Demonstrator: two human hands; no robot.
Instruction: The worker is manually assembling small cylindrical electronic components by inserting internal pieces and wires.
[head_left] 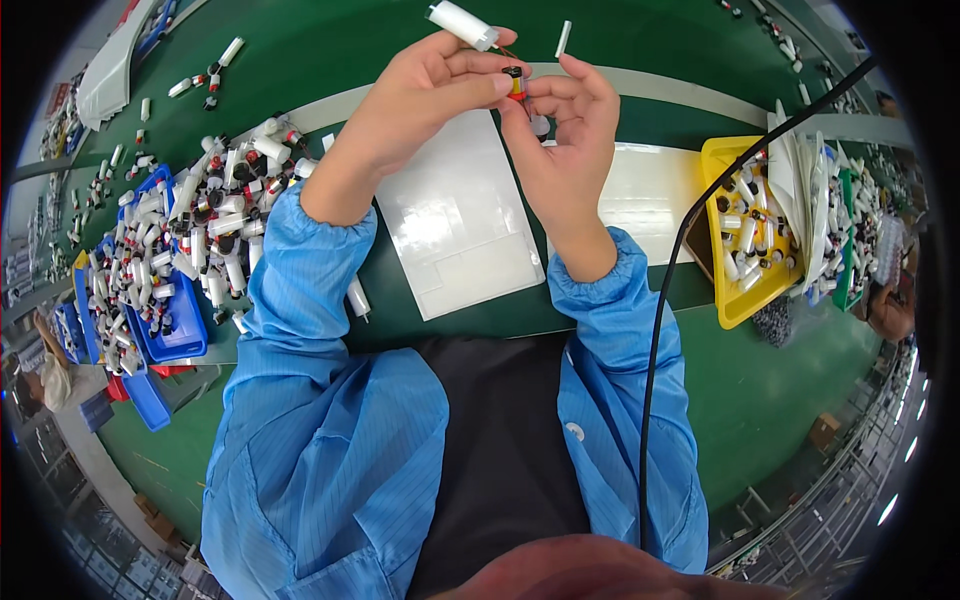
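Both of my hands meet over the far middle of the bench. A small black, red and yellow part [516, 84] is pinched between the fingertips of my left hand [425, 95] and my right hand [572, 130]. My left hand also keeps a white cylinder [462, 23] between its fingers, pointing up and left. Thin reddish wires seem to run from its end toward the small part. Something pale and rounded [541, 127] shows by my right palm, mostly hidden. Beyond my right fingers is a thin white stick [564, 38]; whether they touch it, I cannot tell.
A white sheet [465, 220] lies below my hands on the green bench. To the left, a heap of white cylinders [225, 205] spills around a blue tray [185, 320]. A yellow bin [735, 300] with similar parts stands right. A black cable [665, 290] crosses near my right arm.
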